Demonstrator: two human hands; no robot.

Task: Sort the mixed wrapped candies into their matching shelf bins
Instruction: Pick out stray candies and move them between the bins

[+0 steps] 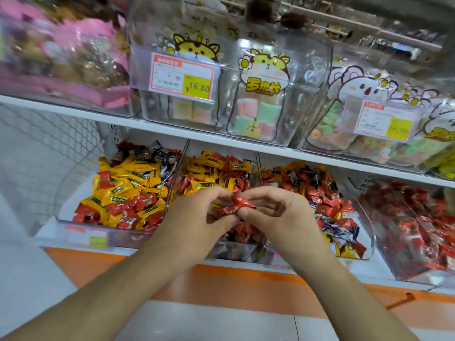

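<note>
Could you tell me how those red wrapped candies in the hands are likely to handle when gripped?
The red candies probably weigh little, since both hands' fingertips hold them. Their glossy wrappers look slippery and crinkly, so a loose grip could drop one.

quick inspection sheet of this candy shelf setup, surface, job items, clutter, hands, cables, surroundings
surface: white lower shelf with clear bins, orange band below.
job's things: red wrapped candies held between both hands; far left bin mostly yellow with red and some dark wrappers; second bin yellow and red mixed; third bin red, dark and purple-white mixed; far right bin nearly all red.
clutter: candies of several colours mixed in three bins.
grippers: left hand and right hand both pinch the red candies, above the second bin.
cables: nothing seen.
surroundings: upper shelf with clear tubs of pastel sweets, price tag reading 16.80, pink packs at left.
</note>
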